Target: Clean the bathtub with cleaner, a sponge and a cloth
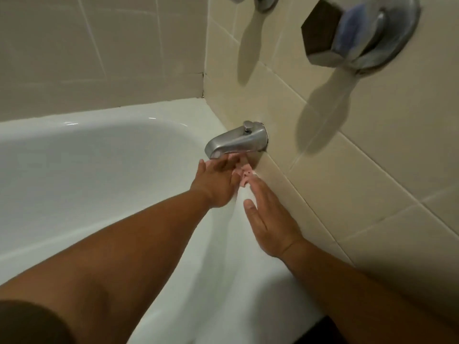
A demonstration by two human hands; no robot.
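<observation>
The white bathtub (99,170) fills the left and lower view. A grey metal spout (236,141) juts from the tiled end wall. Just below it a small pink cloth or sponge (244,176) lies bunched between my hands. My left hand (216,182) reaches under the spout with its fingers stretched out and blurred, touching the pink piece. My right hand (267,217) lies along the tub's end by the wall, fingers straight, fingertips on the pink piece. Most of it is hidden by the fingers. No cleaner bottle is in view.
Beige tiled walls (372,170) meet at the corner behind the tub. A large chrome tap handle (360,33) sticks out of the end wall at top right, with two more fittings (263,2) at the top edge. The tub's near rim (223,306) runs under my forearms.
</observation>
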